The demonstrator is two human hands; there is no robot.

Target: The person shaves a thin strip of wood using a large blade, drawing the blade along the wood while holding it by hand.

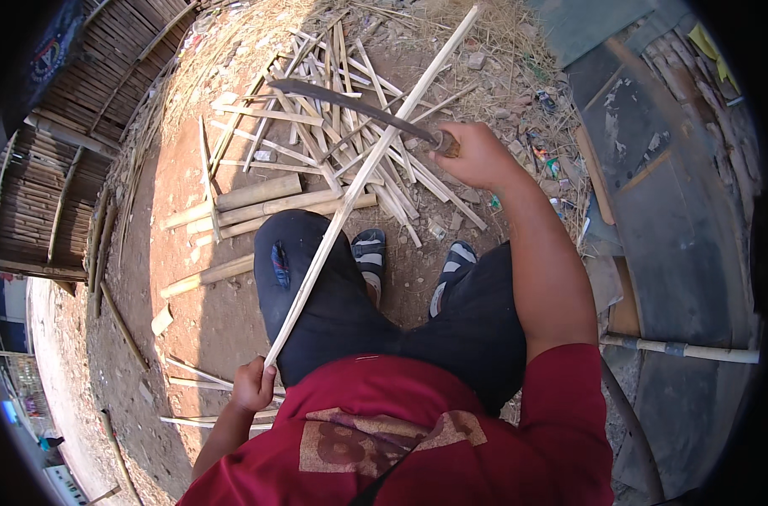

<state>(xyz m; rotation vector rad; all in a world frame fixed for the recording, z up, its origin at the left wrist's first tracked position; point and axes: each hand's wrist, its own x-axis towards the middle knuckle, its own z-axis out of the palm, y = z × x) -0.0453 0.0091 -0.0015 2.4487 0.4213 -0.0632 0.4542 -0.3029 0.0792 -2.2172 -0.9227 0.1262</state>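
Observation:
A long, pale bamboo strip (344, 211) runs slantwise across my lap, from beside my left hip up to the far right. My left hand (253, 384) is closed around its near end. My right hand (477, 156) grips the wooden handle of a machete (350, 103), whose dark curved blade points to the left. The blade crosses the strip near its far part; whether the two touch, I cannot tell. Beyond my feet lies a loose heap of split bamboo strips (316, 139).
Thicker bamboo pieces (257, 202) lie left of my knee, with more strips (198, 371) near my left hand. A slatted bamboo wall (118, 55) stands at the far left. Dark sheets (687, 253) lean on the right. Straw and litter (544, 160) cover the ground.

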